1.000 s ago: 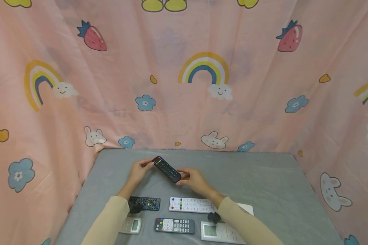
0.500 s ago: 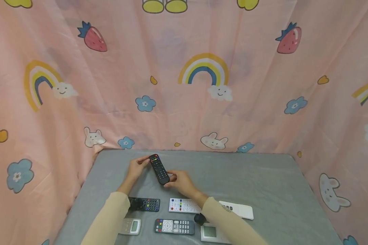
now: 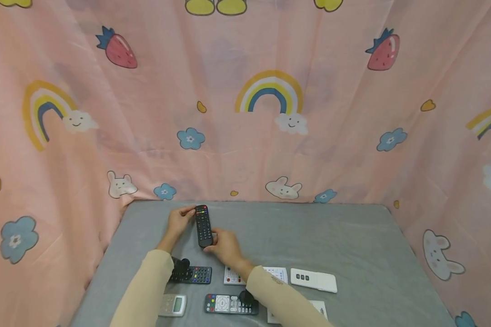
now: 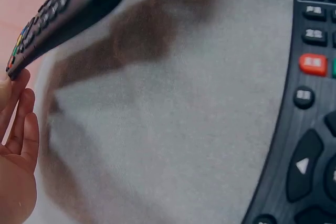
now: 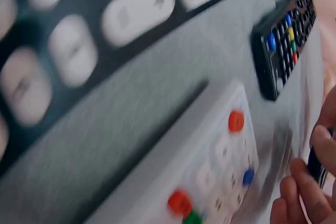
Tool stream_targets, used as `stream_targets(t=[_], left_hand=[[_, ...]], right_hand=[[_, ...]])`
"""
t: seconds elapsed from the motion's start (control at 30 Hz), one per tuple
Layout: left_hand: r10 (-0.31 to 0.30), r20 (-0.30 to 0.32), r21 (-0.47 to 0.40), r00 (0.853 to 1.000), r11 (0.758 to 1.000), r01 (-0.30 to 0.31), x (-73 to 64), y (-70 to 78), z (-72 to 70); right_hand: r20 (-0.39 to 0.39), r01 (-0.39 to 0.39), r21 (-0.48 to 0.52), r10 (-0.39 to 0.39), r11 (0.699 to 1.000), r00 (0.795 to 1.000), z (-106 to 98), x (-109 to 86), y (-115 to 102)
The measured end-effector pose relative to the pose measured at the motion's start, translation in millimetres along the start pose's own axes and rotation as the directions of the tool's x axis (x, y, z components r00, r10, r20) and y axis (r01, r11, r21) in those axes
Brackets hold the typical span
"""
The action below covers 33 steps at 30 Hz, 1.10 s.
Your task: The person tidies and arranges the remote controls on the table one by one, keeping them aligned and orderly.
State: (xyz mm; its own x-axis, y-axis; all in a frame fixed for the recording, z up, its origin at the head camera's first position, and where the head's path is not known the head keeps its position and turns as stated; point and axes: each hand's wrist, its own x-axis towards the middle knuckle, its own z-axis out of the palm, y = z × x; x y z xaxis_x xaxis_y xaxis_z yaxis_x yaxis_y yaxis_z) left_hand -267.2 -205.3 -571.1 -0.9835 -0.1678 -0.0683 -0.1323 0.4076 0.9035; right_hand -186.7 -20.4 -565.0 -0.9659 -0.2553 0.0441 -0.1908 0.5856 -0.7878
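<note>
- Pinched grips: right hand (image 3: 226,249) on the near end, left hand (image 3: 178,221) on the far end of a slim black plastic remote (image 3: 203,226), held above the grey cloth-covered bench (image 3: 311,236), left of centre.
- Probably light, stiff, smooth; side edges suit fingers.
- Room lies right; far edge and pink patterned curtain (image 3: 237,156) limit reach.

From my end, I see the held remote (image 3: 204,225) in black with red, green, yellow and blue keys. Behind it I get a pink curtain (image 3: 155,91) printed with rainbows, 2 red strawberries and blue flowers; beneath it, grey cloth (image 3: 307,240).
</note>
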Motion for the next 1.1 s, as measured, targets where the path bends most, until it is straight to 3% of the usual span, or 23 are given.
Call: stream_targets(t=[0.27, 0.5, 0.77, 1.1], left_hand=[[0.007, -0.009, 0.072, 1.000, 0.997, -0.006, 5.8, 1.4, 3.2], [-0.026, 0.002, 0.075, 1.000, 0.997, 0.026, 9.2, 0.5, 6.7], [-0.044, 0.033, 0.120, 0.998, 0.992, 0.040, 13.6, -1.0, 10.0], [-0.058, 0.029, 0.122, 0.998, 0.991, 0.054, 12.5, 0.3, 12.6]], right_hand=[[-0.051, -0.066, -0.079, 0.063, 0.995, 0.997, 12, 3.9, -9], [-0.071, -0.098, -0.107, 0.091, 0.989, 0.993, 19, 7.7, -13], [-0.076, -0.151, -0.087, 0.145, 0.985, 0.987, 22, 10.3, -11], [-0.092, -0.154, -0.101, 0.145, 0.983, 0.985, 24, 12.3, -7]])
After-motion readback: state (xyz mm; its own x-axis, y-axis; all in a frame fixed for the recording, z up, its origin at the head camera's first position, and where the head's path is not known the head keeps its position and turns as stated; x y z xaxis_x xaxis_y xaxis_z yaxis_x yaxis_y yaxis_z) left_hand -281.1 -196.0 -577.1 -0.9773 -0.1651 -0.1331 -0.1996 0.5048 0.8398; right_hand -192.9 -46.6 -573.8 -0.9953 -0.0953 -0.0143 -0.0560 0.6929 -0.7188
